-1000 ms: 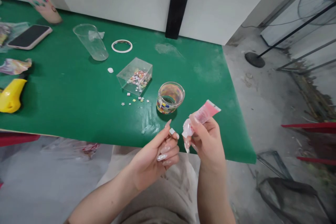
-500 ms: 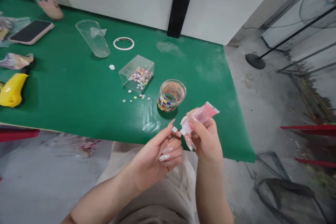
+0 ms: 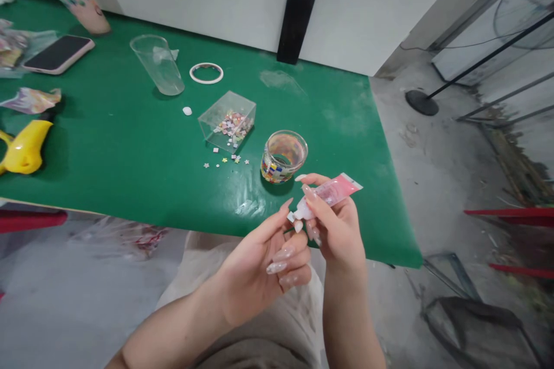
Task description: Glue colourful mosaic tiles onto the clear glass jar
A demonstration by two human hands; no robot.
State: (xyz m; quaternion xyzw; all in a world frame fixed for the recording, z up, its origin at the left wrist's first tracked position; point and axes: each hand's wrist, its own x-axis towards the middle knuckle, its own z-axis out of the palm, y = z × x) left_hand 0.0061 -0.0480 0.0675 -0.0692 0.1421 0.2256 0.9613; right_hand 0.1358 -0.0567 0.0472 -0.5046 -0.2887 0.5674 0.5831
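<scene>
My right hand (image 3: 335, 225) grips a small pink tube (image 3: 331, 193), its white tip pointing left. My left hand (image 3: 268, 256) pinches a tiny white square tile (image 3: 291, 217) between thumb and forefinger, right at the tube's tip. Both hands hover at the near edge of the green table (image 3: 130, 155). Just beyond them stands a small glass jar (image 3: 283, 157) covered in coloured mosaic pieces. A clear plastic box (image 3: 228, 121) of small mixed pieces lies tipped to the jar's left, with a few loose bits spilled in front of it.
A clear plastic cup (image 3: 159, 64), a white ring (image 3: 206, 73) and a white cap (image 3: 187, 110) lie farther back. A black phone (image 3: 295, 25) leans on the wall. A pink-cased phone (image 3: 58, 53), crumpled wrappers and a yellow tool (image 3: 23, 147) sit at the left.
The tube's tip and the tile have come together; my right hand tilted the tube flatter and my left hand rose slightly toward it.
</scene>
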